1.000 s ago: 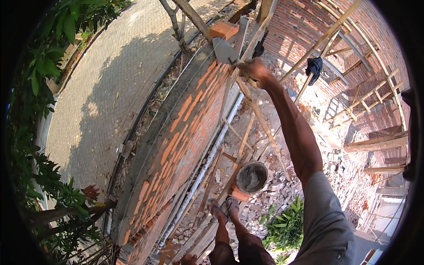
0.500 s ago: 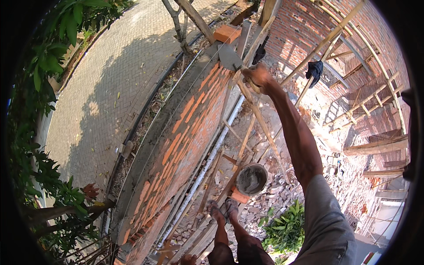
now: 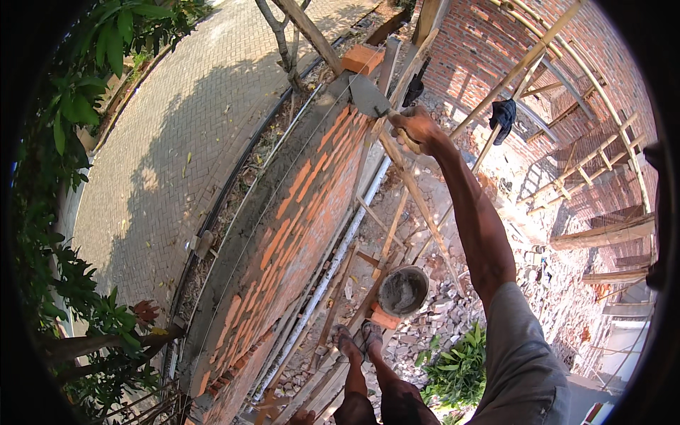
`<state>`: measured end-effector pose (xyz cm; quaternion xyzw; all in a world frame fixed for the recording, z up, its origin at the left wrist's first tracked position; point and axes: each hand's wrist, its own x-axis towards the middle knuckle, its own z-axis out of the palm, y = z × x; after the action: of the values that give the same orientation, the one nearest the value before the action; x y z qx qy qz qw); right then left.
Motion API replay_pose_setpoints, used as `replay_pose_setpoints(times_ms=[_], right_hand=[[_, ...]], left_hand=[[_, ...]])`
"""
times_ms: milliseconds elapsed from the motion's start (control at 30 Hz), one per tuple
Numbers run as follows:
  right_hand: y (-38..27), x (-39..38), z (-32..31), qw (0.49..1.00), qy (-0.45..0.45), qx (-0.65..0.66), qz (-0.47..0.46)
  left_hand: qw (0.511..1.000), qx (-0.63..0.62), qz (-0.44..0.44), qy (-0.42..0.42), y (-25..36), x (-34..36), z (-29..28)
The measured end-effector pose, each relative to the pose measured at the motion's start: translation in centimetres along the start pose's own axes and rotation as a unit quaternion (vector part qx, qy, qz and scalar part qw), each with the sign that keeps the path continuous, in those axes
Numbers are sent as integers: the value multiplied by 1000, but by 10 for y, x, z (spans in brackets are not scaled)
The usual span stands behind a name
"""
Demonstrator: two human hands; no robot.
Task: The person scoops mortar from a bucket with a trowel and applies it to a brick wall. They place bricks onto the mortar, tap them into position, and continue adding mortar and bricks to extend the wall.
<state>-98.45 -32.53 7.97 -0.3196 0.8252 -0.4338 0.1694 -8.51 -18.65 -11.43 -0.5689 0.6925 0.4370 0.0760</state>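
My right hand (image 3: 418,131) is closed round the wooden handle of a trowel (image 3: 368,97). The trowel's grey blade lies at the far end of a brick wall (image 3: 283,212), against the wet mortar (image 3: 244,191) spread along its top. Just beyond the blade, an orange brick (image 3: 363,59) sits on that end of the wall. A thin string runs lengthwise over the mortar. Only a bit of my left hand (image 3: 303,418) shows at the lower edge, and its fingers cannot be made out.
A bucket of mortar (image 3: 403,291) stands beside my feet, next to orange bricks (image 3: 384,316). Wooden props and a pale pipe (image 3: 312,304) run along the wall's near side. Rubble and a leafy plant (image 3: 457,365) lie to the right; a paved road (image 3: 163,156) lies left.
The trowel blade has shifted slightly at the wall's far end, and my right hand, blurred before, now looks sharp. My left hand has sunk a little toward the lower edge.
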Motion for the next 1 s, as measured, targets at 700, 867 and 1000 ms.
replay_pose_setpoints(times_ms=[700, 867, 1000], right_hand=[[-22, -5, -6, 997, -15, 51, 62], [-19, -3, -6, 992, -31, 87, 87], [-21, -6, -7, 997, -24, 68, 35]], left_hand=[[1000, 4, -19, 10, -18, 2, 19], [998, -31, -25, 46, -16, -4, 25], [999, -29, -18, 29, -6, -6, 24]])
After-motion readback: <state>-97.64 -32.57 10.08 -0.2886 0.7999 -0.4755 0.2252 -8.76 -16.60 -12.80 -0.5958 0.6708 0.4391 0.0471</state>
